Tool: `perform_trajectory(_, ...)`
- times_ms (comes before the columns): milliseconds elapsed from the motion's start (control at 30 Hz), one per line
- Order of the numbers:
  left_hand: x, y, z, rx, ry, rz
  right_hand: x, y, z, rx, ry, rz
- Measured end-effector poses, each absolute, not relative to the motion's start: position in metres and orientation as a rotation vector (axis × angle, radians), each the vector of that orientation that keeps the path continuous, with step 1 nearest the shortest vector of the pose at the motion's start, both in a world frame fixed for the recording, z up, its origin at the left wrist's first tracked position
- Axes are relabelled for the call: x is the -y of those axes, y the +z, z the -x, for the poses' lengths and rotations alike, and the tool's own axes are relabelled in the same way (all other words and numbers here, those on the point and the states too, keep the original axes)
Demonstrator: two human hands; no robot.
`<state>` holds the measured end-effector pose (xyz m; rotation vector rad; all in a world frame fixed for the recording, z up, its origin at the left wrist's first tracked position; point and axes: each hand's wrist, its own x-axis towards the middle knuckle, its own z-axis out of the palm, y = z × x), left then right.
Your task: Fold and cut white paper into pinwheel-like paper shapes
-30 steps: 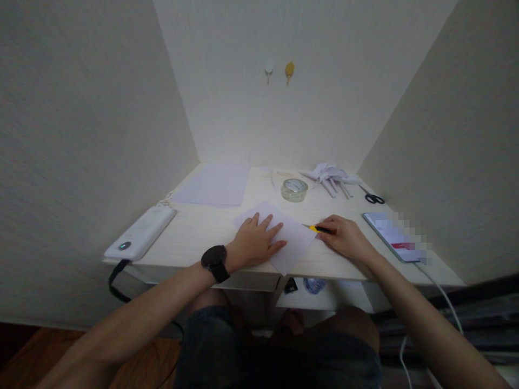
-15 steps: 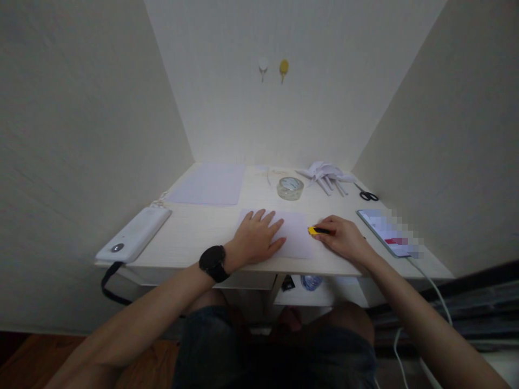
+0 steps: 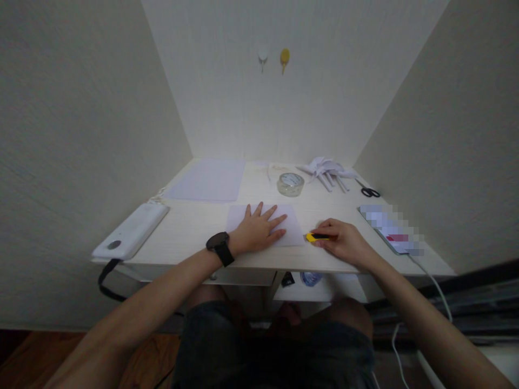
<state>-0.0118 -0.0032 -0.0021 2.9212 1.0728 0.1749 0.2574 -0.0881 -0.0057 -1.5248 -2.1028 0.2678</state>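
Note:
My left hand [image 3: 259, 229] lies flat with its fingers spread on a white sheet of paper [image 3: 292, 229] near the desk's front edge. A dark watch is on that wrist. At the sheet's right side, my right hand [image 3: 340, 241] is closed around a yellow and black utility knife [image 3: 316, 237], whose tip points left at the paper's edge. Part of the knife's handle is hidden by the fingers. Behind the sheet stands a roll of clear tape [image 3: 290, 185].
White paper [image 3: 206, 181] lies at the back left. Folded paper shapes [image 3: 327, 172] and black-handled scissors [image 3: 370, 192] are at the back right. A phone [image 3: 385, 229] with a cable lies right, a white device [image 3: 132, 232] left. Walls enclose the desk [image 3: 194, 227].
The sheet has shifted left under my left hand, whose fingers are spread wider. My right hand, still holding the utility knife, is slightly lower beside the sheet's right edge.

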Motion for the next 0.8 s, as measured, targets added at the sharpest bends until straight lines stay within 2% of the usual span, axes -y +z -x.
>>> perform_trajectory(800,-0.001,-0.005,0.011,-1.047,0.164,-2.908,0.101,-0.019,-0.245,2.161,0.176,1.299)
